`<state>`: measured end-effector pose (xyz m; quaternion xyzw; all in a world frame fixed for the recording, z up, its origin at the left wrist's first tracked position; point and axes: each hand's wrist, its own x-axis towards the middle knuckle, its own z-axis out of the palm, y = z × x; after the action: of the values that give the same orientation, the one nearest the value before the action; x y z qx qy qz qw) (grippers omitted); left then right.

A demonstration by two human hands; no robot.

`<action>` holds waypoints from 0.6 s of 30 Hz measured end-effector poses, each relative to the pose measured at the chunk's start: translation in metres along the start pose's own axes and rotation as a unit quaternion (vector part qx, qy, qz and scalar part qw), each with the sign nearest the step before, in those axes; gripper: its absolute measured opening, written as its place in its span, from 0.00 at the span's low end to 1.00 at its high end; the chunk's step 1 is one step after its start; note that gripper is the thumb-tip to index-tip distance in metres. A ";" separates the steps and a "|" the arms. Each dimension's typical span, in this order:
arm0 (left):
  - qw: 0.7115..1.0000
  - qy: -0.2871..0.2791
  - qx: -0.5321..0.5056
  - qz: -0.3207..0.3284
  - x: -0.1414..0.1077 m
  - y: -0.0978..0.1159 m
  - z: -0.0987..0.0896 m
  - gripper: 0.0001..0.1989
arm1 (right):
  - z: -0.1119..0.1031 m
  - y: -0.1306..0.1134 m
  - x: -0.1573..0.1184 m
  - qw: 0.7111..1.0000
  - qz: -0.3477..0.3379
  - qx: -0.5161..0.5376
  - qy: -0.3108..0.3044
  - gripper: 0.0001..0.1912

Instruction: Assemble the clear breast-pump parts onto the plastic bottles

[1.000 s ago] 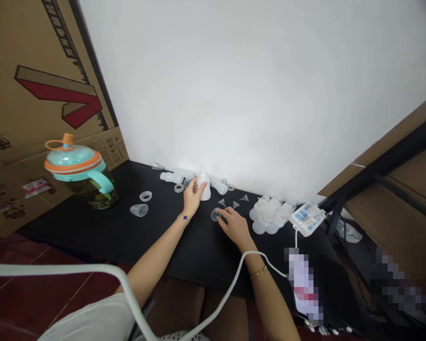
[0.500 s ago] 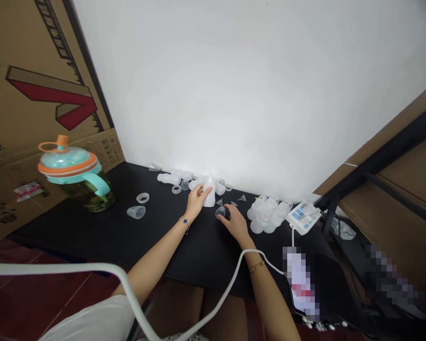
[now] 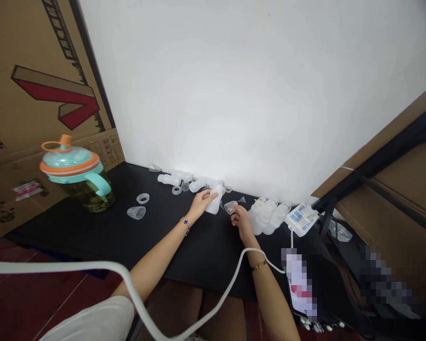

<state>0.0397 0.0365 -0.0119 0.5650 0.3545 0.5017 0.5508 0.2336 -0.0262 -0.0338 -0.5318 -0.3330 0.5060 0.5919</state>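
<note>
My left hand (image 3: 199, 204) is closed around a white plastic bottle (image 3: 214, 201), which leans to the right over the black table (image 3: 163, 237). My right hand (image 3: 242, 220) pinches a clear plastic cap (image 3: 230, 207), raised just to the right of the bottle. Small clear funnel-shaped pieces (image 3: 242, 200) lie behind the right hand. Along the wall, more white bottles (image 3: 169, 179) rest on their sides. A clear ring (image 3: 176, 190) lies in front of them. Farther left are another ring (image 3: 142, 198) and a clear cap (image 3: 136, 212).
Several white bottles (image 3: 266, 215) are clustered right of my right hand, beside a white device (image 3: 301, 219). A large teal and orange jug (image 3: 76, 173) stands at the left by cardboard. A white cable (image 3: 230, 284) crosses in front of my arms; a phone (image 3: 300, 284) lies at right.
My right hand has picked the clear cap up off the table and turned it on its side. My left hand has shifted slightly right and tilted the bottle.
</note>
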 end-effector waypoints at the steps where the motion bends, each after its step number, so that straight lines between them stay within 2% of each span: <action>1: 1.000 -0.008 0.011 0.000 0.000 -0.001 0.000 0.25 | 0.000 -0.001 0.000 1.000 0.005 0.008 -0.001 0.22; 7: 0.998 -0.041 0.041 -0.019 0.002 -0.007 0.000 0.24 | 0.001 -0.004 -0.003 1.000 0.013 0.019 0.010 0.21; 11: 0.996 -0.047 0.074 -0.023 0.006 -0.015 -0.004 0.26 | 0.002 -0.006 -0.003 0.999 -0.014 0.029 0.037 0.21; 14: 0.991 -0.033 0.131 -0.003 0.007 -0.019 -0.005 0.28 | 0.003 -0.007 -0.004 0.996 -0.050 0.039 0.061 0.21; 18: 0.978 -0.042 0.201 0.039 0.005 -0.018 -0.006 0.27 | 0.005 -0.010 -0.006 0.992 -0.076 0.057 0.080 0.23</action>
<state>0.0380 0.0449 -0.0291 0.6979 0.4021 0.4175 0.4206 0.2297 -0.0300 -0.0224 -0.5093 -0.2943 0.4339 0.6825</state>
